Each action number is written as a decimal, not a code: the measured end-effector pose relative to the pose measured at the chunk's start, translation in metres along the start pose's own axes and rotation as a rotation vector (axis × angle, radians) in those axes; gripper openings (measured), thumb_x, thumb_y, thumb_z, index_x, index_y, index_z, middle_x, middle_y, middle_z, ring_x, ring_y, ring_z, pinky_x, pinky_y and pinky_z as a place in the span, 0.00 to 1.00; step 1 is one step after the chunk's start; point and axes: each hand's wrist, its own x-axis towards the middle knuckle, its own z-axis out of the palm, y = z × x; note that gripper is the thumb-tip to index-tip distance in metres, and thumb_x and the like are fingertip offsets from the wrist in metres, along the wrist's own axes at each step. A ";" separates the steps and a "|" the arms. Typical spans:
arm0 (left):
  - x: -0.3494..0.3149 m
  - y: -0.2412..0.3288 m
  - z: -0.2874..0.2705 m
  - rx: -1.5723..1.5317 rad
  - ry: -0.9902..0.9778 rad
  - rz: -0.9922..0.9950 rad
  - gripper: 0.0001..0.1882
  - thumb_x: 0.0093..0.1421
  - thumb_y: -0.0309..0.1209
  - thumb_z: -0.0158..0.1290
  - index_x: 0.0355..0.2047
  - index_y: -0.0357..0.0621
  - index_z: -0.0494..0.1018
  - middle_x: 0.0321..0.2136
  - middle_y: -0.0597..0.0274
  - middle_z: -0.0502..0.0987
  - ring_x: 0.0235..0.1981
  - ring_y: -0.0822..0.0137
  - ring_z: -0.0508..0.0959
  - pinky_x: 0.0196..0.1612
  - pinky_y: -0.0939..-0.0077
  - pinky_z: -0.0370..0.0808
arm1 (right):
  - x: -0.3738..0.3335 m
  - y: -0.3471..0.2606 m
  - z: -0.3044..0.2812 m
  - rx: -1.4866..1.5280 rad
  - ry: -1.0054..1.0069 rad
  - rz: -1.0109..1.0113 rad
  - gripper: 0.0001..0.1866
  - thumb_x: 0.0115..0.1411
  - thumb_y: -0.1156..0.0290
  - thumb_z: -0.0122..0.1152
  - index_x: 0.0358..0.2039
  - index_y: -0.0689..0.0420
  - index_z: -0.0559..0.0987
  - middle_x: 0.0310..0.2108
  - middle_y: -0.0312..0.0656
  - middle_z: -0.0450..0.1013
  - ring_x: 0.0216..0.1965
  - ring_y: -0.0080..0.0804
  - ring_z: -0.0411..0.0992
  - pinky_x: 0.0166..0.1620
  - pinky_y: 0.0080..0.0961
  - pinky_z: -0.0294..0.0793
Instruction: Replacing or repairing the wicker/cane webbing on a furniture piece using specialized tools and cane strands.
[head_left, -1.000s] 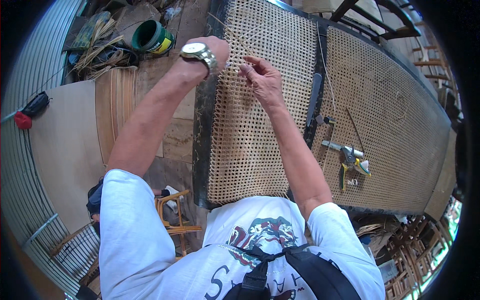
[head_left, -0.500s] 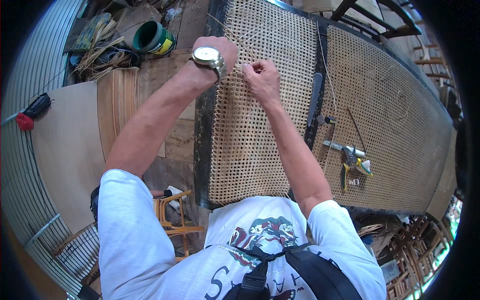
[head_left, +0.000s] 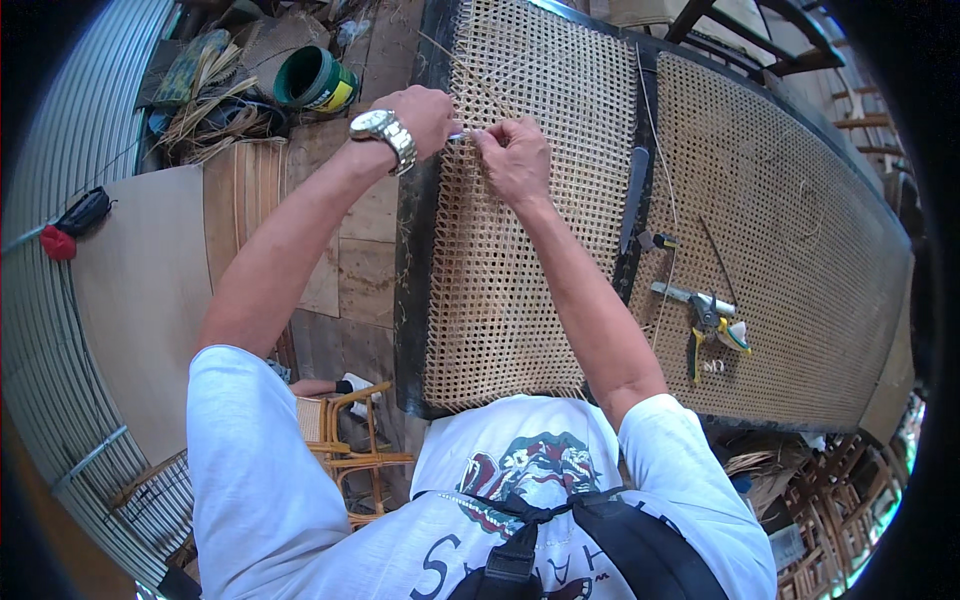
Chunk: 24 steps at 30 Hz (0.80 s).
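Observation:
A woven cane panel [head_left: 530, 270] in a dark wooden frame lies before me. My left hand [head_left: 418, 118], with a metal watch at the wrist, is closed over the panel's left edge. A small pale bluish tip [head_left: 457, 135] shows by its fingers; the rest of that thing is hidden. Close beside it, my right hand [head_left: 515, 158] pinches at the webbing, thumb and forefinger together. Whatever lies between those fingertips is too small to make out. A loose cane strand [head_left: 440, 48] sticks out over the frame just beyond my left hand.
A second cane panel [head_left: 770, 220] adjoins on the right. On it rest yellow-and-black pliers [head_left: 706, 330] and a thin dark stick [head_left: 718, 258]. A grey blade [head_left: 633, 200] lies along the divider. A green bucket [head_left: 305, 80] stands far left, a rattan chair [head_left: 350, 440] near left, beside another person's limb [head_left: 318, 387].
My left hand has shifted left and slightly down, and a pale bluish tip now shows at its fingers. My right hand has moved slightly left. The other person's limb shows more.

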 end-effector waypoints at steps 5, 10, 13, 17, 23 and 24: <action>0.007 0.006 -0.010 0.063 -0.181 -0.119 0.23 0.59 0.53 0.59 0.36 0.43 0.81 0.34 0.45 0.82 0.37 0.45 0.82 0.41 0.53 0.80 | -0.015 0.006 0.009 0.051 -0.001 -0.094 0.12 0.57 0.65 0.69 0.33 0.62 0.82 0.38 0.46 0.70 0.35 0.35 0.73 0.40 0.34 0.75; -0.002 -0.054 -0.044 0.204 0.321 -0.209 0.21 0.65 0.53 0.51 0.36 0.48 0.78 0.33 0.49 0.82 0.35 0.44 0.82 0.35 0.50 0.78 | -0.032 0.020 -0.012 0.164 -0.080 -0.324 0.17 0.58 0.64 0.69 0.44 0.60 0.81 0.46 0.43 0.68 0.37 0.30 0.73 0.40 0.26 0.77; -0.014 -0.108 -0.064 0.063 0.346 -0.434 0.23 0.64 0.53 0.51 0.37 0.46 0.80 0.34 0.45 0.82 0.37 0.45 0.82 0.39 0.53 0.78 | -0.027 0.006 -0.007 0.057 -0.071 -0.284 0.20 0.60 0.63 0.68 0.51 0.57 0.78 0.47 0.45 0.69 0.37 0.33 0.76 0.40 0.28 0.78; -0.027 -0.120 -0.032 -0.086 0.206 -0.343 0.19 0.65 0.47 0.55 0.41 0.42 0.79 0.31 0.48 0.82 0.32 0.49 0.82 0.36 0.59 0.77 | -0.011 -0.010 0.011 -0.055 0.024 -0.335 0.19 0.60 0.63 0.67 0.51 0.52 0.78 0.46 0.46 0.70 0.35 0.39 0.78 0.38 0.34 0.79; -0.036 -0.033 -0.017 -0.201 0.030 -0.244 0.14 0.65 0.44 0.54 0.41 0.50 0.80 0.31 0.53 0.83 0.33 0.50 0.82 0.37 0.59 0.77 | 0.013 0.003 0.025 0.190 0.049 -0.393 0.08 0.60 0.69 0.68 0.39 0.55 0.80 0.36 0.41 0.74 0.32 0.30 0.76 0.36 0.29 0.77; -0.035 -0.029 -0.016 -0.204 0.029 -0.249 0.14 0.65 0.44 0.54 0.41 0.50 0.80 0.31 0.53 0.83 0.33 0.50 0.82 0.37 0.59 0.77 | 0.014 0.000 0.021 0.438 -0.023 -0.185 0.07 0.61 0.69 0.67 0.37 0.57 0.80 0.33 0.39 0.75 0.30 0.26 0.75 0.35 0.27 0.76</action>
